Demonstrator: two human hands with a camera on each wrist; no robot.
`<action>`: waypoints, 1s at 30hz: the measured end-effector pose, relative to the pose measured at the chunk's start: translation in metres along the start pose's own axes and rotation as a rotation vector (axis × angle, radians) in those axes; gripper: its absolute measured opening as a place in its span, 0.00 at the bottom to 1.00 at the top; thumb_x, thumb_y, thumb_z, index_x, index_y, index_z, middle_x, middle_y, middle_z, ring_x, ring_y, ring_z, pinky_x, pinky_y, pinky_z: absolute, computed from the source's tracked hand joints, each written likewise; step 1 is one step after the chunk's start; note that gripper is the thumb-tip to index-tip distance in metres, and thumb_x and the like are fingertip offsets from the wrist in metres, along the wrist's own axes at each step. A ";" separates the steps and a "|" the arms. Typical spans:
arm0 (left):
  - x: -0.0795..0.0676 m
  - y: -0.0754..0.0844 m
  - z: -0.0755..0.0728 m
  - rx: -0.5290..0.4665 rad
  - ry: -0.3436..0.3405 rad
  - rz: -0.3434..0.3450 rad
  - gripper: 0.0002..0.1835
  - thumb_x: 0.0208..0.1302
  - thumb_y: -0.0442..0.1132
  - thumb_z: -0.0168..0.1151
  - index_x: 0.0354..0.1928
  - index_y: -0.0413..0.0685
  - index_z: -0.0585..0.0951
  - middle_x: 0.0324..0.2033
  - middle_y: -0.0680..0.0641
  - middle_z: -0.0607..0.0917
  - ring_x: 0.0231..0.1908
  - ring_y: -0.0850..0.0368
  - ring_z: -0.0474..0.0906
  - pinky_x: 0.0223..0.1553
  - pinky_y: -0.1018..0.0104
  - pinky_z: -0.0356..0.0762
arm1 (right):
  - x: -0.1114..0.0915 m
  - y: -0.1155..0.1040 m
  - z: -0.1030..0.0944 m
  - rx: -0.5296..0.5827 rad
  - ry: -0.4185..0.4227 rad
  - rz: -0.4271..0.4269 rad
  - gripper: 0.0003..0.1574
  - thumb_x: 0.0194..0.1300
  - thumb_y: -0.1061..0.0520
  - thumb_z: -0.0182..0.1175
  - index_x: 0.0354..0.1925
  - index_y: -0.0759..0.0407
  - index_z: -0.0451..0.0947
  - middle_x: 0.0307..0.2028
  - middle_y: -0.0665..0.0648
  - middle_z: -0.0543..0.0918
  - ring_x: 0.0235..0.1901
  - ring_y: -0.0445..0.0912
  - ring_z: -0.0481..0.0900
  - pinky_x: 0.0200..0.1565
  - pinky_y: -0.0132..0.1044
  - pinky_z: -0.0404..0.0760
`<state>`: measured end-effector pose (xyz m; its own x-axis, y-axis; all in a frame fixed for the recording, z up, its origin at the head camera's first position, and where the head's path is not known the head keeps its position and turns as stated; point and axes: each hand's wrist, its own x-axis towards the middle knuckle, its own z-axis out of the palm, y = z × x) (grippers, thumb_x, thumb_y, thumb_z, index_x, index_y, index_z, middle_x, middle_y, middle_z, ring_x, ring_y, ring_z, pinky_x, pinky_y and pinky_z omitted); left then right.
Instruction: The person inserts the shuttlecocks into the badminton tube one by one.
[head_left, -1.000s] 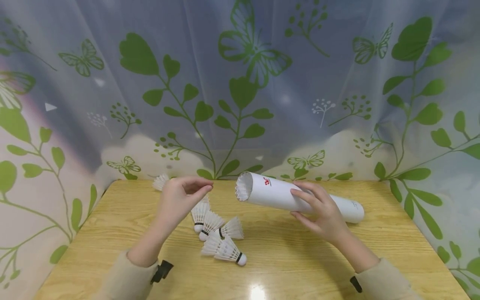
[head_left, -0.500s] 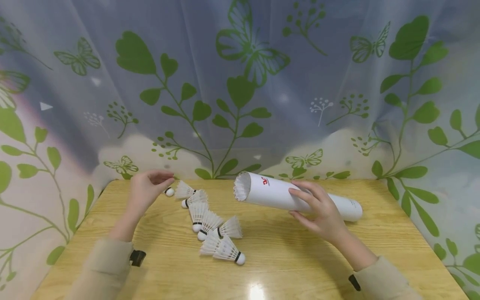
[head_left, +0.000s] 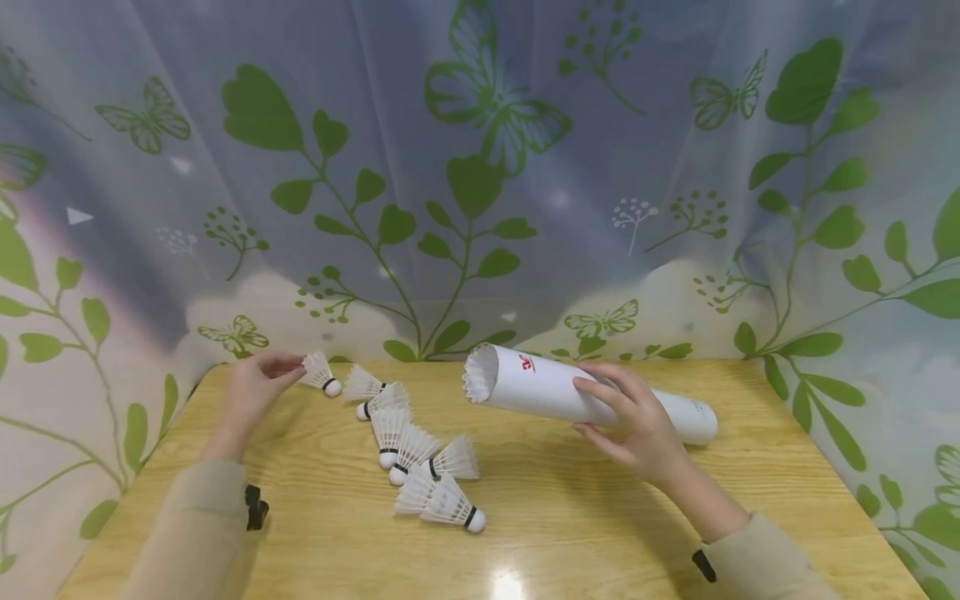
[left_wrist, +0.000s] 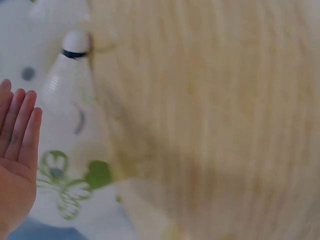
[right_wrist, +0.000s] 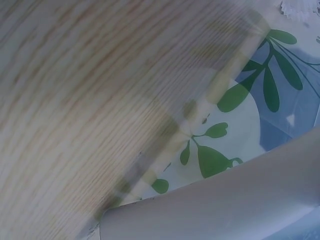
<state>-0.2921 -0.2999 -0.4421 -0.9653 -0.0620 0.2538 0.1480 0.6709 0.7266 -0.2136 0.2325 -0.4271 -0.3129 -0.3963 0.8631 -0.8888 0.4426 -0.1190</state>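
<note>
My left hand is at the table's back left, its fingertips beside the feather skirt of the farthest shuttlecock. In the left wrist view the left hand has straight fingers, and a small gap separates them from the shuttlecock. My right hand grips a white cardboard tube with a red mark, thumb below and fingers over it. The tube tilts, its mouth raised toward the left. A scalloped feather rim shows at that mouth. The right wrist view shows the tube but no hand.
Several more shuttlecocks lie in a loose diagonal row, from one near the back to one nearer the front. They rest on a wooden table. A curtain with leaves and butterflies hangs behind its back edge.
My left hand has moved left and back, away from the middle of the row to the farthest shuttlecock, uncovering those behind it. The right hand and tube stay nearly still.
</note>
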 end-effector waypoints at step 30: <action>0.015 -0.041 0.015 0.107 -0.069 -0.093 0.23 0.73 0.36 0.69 0.62 0.27 0.81 0.55 0.26 0.86 0.55 0.28 0.85 0.61 0.37 0.81 | -0.005 0.003 -0.003 -0.011 -0.001 0.013 0.30 0.78 0.41 0.62 0.59 0.65 0.82 0.57 0.74 0.81 0.60 0.59 0.80 0.71 0.25 0.73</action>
<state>-0.3160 -0.3171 -0.4771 -0.9868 -0.0788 0.1412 0.0371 0.7396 0.6720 -0.2136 0.2385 -0.4306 -0.3252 -0.3913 0.8609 -0.8808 0.4567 -0.1251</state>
